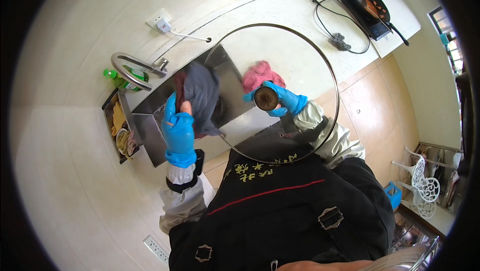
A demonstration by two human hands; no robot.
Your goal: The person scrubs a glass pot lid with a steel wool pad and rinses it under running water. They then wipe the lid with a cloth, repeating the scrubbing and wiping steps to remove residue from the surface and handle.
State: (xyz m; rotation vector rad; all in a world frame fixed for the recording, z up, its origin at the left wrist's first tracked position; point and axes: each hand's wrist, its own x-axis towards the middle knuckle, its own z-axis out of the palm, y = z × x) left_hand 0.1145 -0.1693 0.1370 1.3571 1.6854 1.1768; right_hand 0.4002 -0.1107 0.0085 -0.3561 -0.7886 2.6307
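Note:
In my right hand (279, 100), in a blue glove, is the brown knob (266, 98) of a large round glass pot lid (292, 53) with a metal rim. The lid spans the area before me, partly over the sink and my apron. A grey cloth (202, 96) with a dark red side, blurred, is held in my left hand (178, 128) at the lid's left edge. That glove is torn, with a bare fingertip showing. Seen through the lid, a pink cloth (262, 74) lies on the counter beyond my right hand.
Under the left hand is a steel sink (150, 121); a curved faucet (131, 59) and a green soap bottle (129, 78) stand beside it. A side tray (122, 132) holds gloves and cloths. A frying pan (369, 1) rests on a cooktop (378, 29) at upper right, with a cable (318, 14) nearby.

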